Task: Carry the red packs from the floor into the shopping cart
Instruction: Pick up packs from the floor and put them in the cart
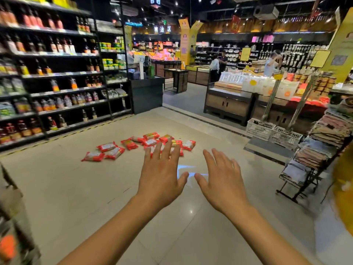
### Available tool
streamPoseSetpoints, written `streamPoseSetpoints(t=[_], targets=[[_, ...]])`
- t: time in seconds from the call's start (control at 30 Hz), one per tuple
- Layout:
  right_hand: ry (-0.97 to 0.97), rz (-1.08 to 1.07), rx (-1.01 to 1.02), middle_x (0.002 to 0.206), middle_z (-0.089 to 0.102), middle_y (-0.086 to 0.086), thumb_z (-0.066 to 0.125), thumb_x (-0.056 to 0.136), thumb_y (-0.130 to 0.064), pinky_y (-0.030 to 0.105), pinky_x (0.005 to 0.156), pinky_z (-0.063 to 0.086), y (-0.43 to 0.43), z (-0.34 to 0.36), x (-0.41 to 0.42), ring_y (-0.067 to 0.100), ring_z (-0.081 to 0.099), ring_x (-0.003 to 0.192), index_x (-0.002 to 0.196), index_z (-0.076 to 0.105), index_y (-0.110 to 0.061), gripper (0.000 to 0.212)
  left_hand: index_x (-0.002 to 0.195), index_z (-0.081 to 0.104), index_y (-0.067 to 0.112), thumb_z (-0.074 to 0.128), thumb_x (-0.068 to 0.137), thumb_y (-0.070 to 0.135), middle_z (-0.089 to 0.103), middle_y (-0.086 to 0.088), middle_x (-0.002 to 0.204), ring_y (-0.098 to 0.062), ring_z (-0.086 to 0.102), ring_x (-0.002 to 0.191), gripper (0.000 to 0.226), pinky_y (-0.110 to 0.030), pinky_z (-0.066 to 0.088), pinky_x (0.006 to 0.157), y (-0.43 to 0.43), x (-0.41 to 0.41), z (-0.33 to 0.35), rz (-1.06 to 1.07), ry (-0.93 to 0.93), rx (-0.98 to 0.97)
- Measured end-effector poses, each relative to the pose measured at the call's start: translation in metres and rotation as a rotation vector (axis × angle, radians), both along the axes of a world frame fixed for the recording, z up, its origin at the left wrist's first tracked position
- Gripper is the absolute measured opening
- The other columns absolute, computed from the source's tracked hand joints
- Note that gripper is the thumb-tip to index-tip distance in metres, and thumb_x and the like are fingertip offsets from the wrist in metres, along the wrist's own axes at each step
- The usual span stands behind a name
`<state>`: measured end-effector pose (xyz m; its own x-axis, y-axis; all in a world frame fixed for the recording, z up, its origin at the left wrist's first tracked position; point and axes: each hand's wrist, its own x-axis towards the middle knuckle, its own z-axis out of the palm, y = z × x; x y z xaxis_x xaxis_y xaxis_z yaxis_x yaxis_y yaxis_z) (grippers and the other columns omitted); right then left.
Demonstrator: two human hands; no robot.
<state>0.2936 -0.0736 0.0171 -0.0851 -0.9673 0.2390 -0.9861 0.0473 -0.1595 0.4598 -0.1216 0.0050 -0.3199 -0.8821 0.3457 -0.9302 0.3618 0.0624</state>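
Several red packs [129, 144] lie scattered on the pale tiled floor ahead of me, in a loose band from left to centre. My left hand [162, 173] is stretched forward with fingers straight and spread, its fingertips overlapping the nearest packs in view. My right hand [221, 180] is held out beside it, fingers spread, over bare floor. Neither hand holds anything. A blurred metal frame at the left edge [11, 217] may be the shopping cart; I cannot tell for sure.
Dark shelves of bottles [47, 83] line the left side. A wire rack of folded cloths [321, 146] stands at the right, with white plastic crates [259, 129] and wooden display counters [229, 104] behind it. People stand far back.
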Motion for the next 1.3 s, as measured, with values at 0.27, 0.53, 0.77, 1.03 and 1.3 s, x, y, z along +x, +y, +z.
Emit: streamPoseSetpoints(t=[0.27, 0.53, 0.77, 1.03, 1.3], targets=[[-0.057, 0.187, -0.002, 0.174, 0.007, 0.001, 0.038, 0.105, -0.059, 0.045, 0.128, 0.003, -0.117, -0.011, -0.024, 0.023, 0.006, 0.160, 0.165, 0.008, -0.030, 0.073, 0.165, -0.001, 0.029, 0.033, 0.101, 0.070, -0.004, -0.002, 0.175, -0.029, -0.003, 0.161, 0.083, -0.051, -0.003, 0.128, -0.078, -0.019, -0.005, 0.200, -0.025, 0.015], [-0.070, 0.353, -0.027, 0.173, 0.012, 0.002, 0.041, 0.104, -0.058, 0.047, 0.127, 0.007, -0.222, -0.008, -0.074, 0.024, 0.011, 0.159, 0.165, 0.013, -0.028, 0.073, 0.166, 0.004, 0.027, 0.028, 0.101, 0.068, -0.001, -0.003, 0.175, -0.029, -0.003, 0.161, 0.080, -0.052, -0.001, 0.130, -0.148, -0.065, 0.000, 0.324, -0.077, 0.000], [-0.074, 0.438, 0.027, 0.173, 0.010, 0.004, 0.038, 0.105, -0.057, 0.048, 0.129, 0.005, -0.282, -0.017, -0.091, 0.024, 0.007, 0.160, 0.164, 0.012, -0.028, 0.072, 0.166, 0.011, 0.024, 0.023, 0.097, 0.068, 0.006, -0.005, 0.175, -0.031, 0.002, 0.161, 0.083, -0.052, 0.000, 0.128, -0.186, -0.079, -0.013, 0.419, -0.099, 0.059], [-0.073, 0.502, 0.042, 0.174, 0.008, 0.002, 0.037, 0.105, -0.057, 0.048, 0.129, 0.006, -0.354, -0.025, -0.076, 0.024, 0.007, 0.160, 0.165, 0.011, -0.029, 0.071, 0.166, 0.008, 0.024, 0.020, 0.094, 0.069, 0.005, -0.006, 0.175, -0.031, 0.006, 0.161, 0.086, -0.053, 0.004, 0.128, -0.250, -0.062, -0.024, 0.495, -0.096, 0.073], [-0.027, 0.485, 0.033, 0.172, 0.015, 0.003, 0.040, 0.104, -0.056, 0.049, 0.129, 0.006, -0.460, -0.031, -0.046, 0.025, 0.010, 0.159, 0.164, 0.013, -0.029, 0.071, 0.149, 0.052, 0.016, 0.035, 0.090, 0.066, 0.052, -0.013, 0.155, -0.039, 0.047, 0.144, 0.080, -0.059, 0.036, 0.116, -0.364, -0.025, -0.050, 0.489, -0.066, -0.011]])
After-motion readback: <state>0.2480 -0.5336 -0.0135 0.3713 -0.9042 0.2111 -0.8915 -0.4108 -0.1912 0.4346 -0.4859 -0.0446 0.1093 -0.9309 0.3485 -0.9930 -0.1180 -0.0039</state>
